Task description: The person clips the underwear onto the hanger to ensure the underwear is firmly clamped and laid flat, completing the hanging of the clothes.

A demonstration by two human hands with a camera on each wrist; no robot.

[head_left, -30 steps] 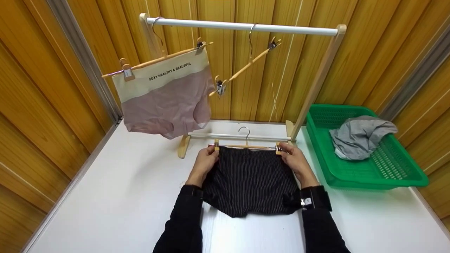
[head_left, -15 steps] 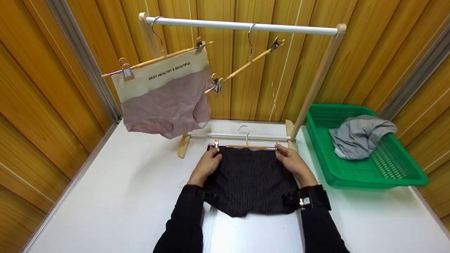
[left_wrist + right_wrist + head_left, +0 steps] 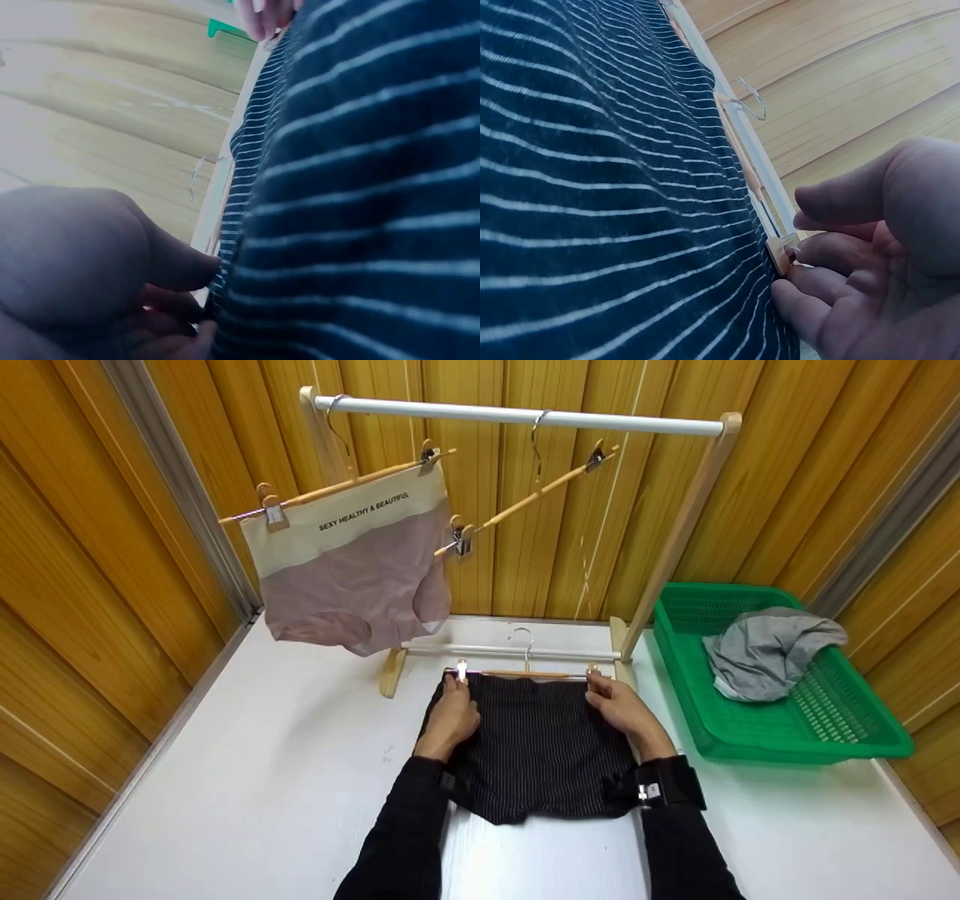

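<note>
Dark pin-striped shorts (image 3: 536, 750) lie on the white table, their waistband along a wooden clip hanger (image 3: 510, 673). My left hand (image 3: 452, 718) pinches the waistband's left corner beside the left clip (image 3: 462, 669); in the left wrist view, the thumb (image 3: 176, 259) presses on the striped edge. At the other end my right hand (image 3: 626, 711) holds the right clip (image 3: 782, 255), fingers curled around it. The hanger's metal hook (image 3: 754, 101) points away from me. Part of the left fingers is hidden behind the cloth.
A rack with a white rail (image 3: 517, 416) stands behind. Pink briefs (image 3: 360, 577) hang from its left hanger, and a bare clip hanger (image 3: 536, 495) hangs beside them. To the right, a green basket (image 3: 720, 735) holds a crumpled grey garment (image 3: 772, 652).
My left hand has shifted right and slightly forward over the waistband corner, its grip changing. The right hand has barely moved at its clip. The bare hanger on the rail has turned slightly.
</note>
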